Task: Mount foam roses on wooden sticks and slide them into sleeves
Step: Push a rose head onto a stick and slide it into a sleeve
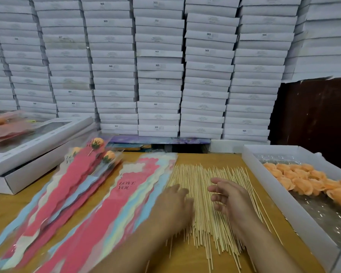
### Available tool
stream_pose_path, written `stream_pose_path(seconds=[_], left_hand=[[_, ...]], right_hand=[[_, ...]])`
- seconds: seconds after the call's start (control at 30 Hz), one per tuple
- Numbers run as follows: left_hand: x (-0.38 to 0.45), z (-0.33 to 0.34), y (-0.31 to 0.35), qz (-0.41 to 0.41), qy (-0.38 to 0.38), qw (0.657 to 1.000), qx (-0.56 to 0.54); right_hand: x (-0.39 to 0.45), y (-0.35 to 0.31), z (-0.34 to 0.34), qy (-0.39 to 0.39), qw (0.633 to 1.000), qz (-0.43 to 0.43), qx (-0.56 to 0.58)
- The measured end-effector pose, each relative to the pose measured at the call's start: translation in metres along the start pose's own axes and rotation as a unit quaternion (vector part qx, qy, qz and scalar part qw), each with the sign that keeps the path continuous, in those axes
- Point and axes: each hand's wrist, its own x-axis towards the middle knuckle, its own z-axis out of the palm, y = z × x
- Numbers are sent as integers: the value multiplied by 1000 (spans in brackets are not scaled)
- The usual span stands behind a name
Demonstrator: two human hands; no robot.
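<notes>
Left hand point(175, 201): flat and loose on the sticks point(203, 194), mid-desk.
Right hand point(228, 196): loose, holding nothing.
Risk: a bump could roll sticks off the front edge.

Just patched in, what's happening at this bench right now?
A person is assembling foam roses on sticks. Both hands, left hand and right hand, are over the spread of wooden sticks on the table, fingers loosely curled, holding nothing that I can make out. Loose orange foam roses wait in the white tray on the right. Empty sleeves printed "LOVE YOU" lie left of the sticks, and a few finished sleeved roses lie farther left.
</notes>
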Motion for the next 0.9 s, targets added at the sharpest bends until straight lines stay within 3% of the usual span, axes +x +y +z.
stream_pose_path(seconds=[0.23,0.43,0.57,0.67,0.8,0.9], left_hand=[[1,41,5,34,-51,997,36],[1,43,2,40,-48,997,46],[1,43,0,38,-58,997,39],[0,42,0,37,-60,997,36],[-1,40,2,40,-61,997,32],[-2,39,2,41,-61,997,30]], right_hand=[[-5,-1,4,1,1000,-3,-28],[-14,-12,5,42,967,-155,-198],[-12,-37,-10,92,945,-200,-242],[-3,-60,-39,113,897,-188,-383],[26,-88,-93,149,805,-64,-570],[50,-95,-133,196,740,7,-644]])
